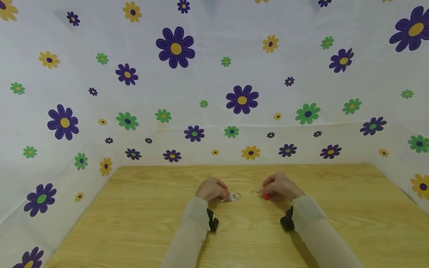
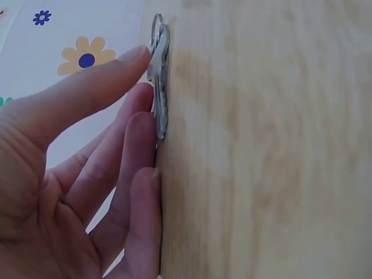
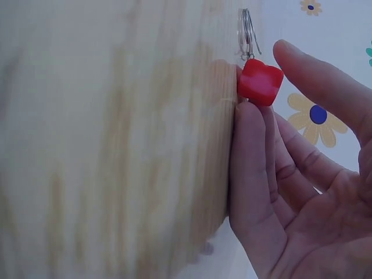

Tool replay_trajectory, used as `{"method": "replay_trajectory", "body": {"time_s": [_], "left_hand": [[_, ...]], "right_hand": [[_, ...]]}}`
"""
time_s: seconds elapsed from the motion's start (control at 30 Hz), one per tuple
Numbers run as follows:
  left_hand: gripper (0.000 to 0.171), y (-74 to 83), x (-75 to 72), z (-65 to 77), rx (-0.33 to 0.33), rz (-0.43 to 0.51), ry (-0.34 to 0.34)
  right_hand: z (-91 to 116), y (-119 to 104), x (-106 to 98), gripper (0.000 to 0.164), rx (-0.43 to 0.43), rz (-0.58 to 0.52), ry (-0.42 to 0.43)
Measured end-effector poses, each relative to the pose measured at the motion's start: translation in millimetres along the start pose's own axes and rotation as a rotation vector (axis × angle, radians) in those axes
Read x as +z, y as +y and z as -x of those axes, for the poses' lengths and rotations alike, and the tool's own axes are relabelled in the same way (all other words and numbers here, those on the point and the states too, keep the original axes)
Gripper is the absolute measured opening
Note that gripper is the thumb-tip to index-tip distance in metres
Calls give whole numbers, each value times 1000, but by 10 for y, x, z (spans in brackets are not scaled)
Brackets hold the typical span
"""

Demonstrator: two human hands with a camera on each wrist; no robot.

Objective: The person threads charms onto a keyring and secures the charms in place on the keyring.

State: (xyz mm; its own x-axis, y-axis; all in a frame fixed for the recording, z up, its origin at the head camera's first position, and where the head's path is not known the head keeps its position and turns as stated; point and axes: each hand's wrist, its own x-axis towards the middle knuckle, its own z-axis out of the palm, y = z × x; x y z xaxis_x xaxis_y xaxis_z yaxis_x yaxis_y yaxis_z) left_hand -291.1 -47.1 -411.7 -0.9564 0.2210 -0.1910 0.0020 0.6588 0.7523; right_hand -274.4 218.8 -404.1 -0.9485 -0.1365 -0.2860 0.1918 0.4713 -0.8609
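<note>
My left hand (image 1: 212, 189) is low over the wooden table, its thumb and fingertips pinching a silver key (image 2: 159, 81). A thin metal ring (image 1: 237, 195) hangs from the key's head and points toward the middle. Opposite it, the fingers of my right hand (image 1: 280, 187) touch a small red block-like charm (image 3: 260, 82) from below and behind. In the right wrist view the thumb stands apart from the charm. A metal split ring (image 1: 255, 193) is attached to the charm and faces the key's ring, with a gap between the two.
The wooden table (image 1: 248, 238) stretches around both hands. White cloth with printed flowers (image 1: 207, 82) rises behind it and along both sides. A black wrist mount (image 1: 212, 220) sits at the left sleeve, and another mount (image 1: 287, 220) at the right.
</note>
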Motion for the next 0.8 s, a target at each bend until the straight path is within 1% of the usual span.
{"method": "replay_trajectory", "body": {"time_s": [0.27, 0.47, 0.6, 0.7, 0.8], "left_hand": [[31, 46, 31, 27, -40, -17, 28], [31, 64, 52, 30, -40, -74, 61], [29, 66, 87, 21, -46, -115, 83], [28, 59, 101, 15, -60, -121, 100], [26, 64, 103, 12, -63, -112, 104]], "right_hand": [[-7, -21, 13, 31, -7, 10, 26], [10, -31, 8, 32, 6, -12, 33], [23, -42, 14, 32, 11, -4, 42], [15, -42, 20, 32, 9, 8, 37], [-1, -29, 10, 31, 7, 13, 29]]}}
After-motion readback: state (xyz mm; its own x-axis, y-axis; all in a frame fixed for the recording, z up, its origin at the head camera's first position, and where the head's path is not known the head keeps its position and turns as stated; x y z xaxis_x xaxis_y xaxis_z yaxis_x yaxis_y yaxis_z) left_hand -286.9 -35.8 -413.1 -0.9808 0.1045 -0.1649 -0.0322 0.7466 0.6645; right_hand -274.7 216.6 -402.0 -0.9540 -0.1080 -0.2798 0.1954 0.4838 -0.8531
